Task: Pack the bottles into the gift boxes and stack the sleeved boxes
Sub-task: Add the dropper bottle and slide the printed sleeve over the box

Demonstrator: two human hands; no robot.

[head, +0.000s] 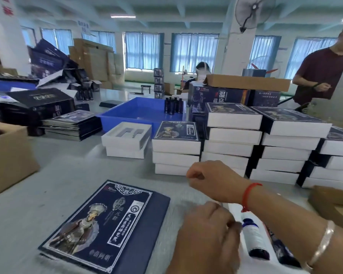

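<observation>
Down at five o'clock, a dark bottle (pixel 254 239) with a white label lies on its side in a white tray, cap end toward the table's near edge. Touching its upper end is the left hand (pixel 208 232), fingers curled toward the bottle neck; motion blur means I cannot tell whether they actually pinch it. Above it, near centre, the right hand (pixel 210 179) hovers with its fingers curled into a loose fist, nothing visible in it; a red string circles that wrist and a silver bangle sits further up the forearm.

At seven o'clock a flat navy sleeve (pixel 105 226) printed with a costumed figure lies on the grey table (pixel 57 175). From centre out to three o'clock stand stacks of sleeved boxes (pixel 234 135), white ends facing the camera. Just left of them, two open white trays (pixel 127 138) sit one on the other. Behind, at twelve o'clock, a blue bin (pixel 139 111) holds a cluster of upright bottles (pixel 173 105). A brown carton (pixel 8 157) sits at nine o'clock.
</observation>
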